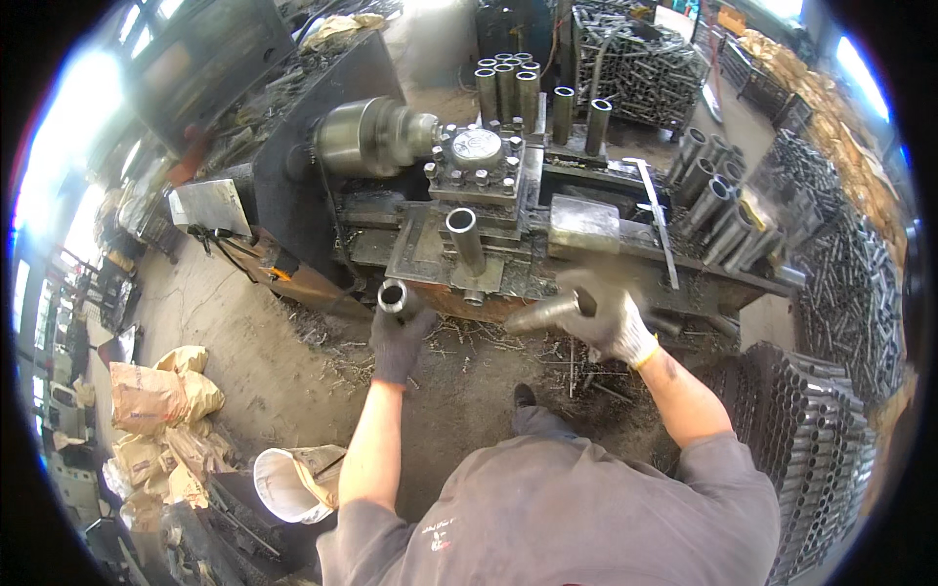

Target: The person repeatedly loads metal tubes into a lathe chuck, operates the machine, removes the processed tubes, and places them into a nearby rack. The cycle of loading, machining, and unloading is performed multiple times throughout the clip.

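My left hand (401, 342), in a dark grey glove, is closed around a short metal tube (393, 296) held upright, its open end facing up. My right hand (614, 320), in a grey glove with a pale cuff, grips another metal tube (540, 314) that points left and lies nearly level; motion smears this hand. Between and beyond both hands, one tube (467, 244) stands on the lathe's carriage. Behind it is the square tool post (476, 161) with bolts around its top. The round chuck (363, 140) sits to its left.
A caliper (658, 223) lies across the lathe bed at right. Several tubes (506, 90) stand behind the tool post, and more tubes (705, 203) lean at the right. Stacked tubes (806, 449) fill the lower right. A white bucket (278, 485) and paper bags (156, 396) sit lower left.
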A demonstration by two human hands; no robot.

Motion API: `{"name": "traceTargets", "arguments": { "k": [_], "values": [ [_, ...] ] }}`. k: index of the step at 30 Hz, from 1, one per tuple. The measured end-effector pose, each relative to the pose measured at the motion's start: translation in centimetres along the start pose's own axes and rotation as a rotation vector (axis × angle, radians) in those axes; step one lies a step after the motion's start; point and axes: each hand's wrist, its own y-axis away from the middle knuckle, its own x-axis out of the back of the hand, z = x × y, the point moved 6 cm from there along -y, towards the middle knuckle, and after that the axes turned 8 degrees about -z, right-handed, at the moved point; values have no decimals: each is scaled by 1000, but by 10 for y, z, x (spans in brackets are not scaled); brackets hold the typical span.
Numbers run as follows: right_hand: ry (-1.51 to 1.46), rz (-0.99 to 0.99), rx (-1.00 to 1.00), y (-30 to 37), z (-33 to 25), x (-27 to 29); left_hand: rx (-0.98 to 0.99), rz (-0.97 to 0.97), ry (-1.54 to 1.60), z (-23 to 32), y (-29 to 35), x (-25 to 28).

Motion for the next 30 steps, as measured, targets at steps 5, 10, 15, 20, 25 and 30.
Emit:
{"name": "traceTargets", "arguments": {
  "k": [5,10,15,20,25,30],
  "values": [
    [150,44,116,-107,-8,-15,56,-42,-25,-1,-133,12],
    [136,6,48,-153,-2,-49,72,-85,-151,-27,-179,2],
    [208,65,96,-154,-7,-63,70,-243,-157,-54,-207,-19],
    [225,-32,-110,-151,-38,-42,-303,-351,-38,-33,-210,-19],
    [7,-74,-529,-163,-57,6,-75,-271,207,-101,-174,69],
    [73,48,-114,-260,-72,14,295,396,430,-244,-160,218]
  ]
}}
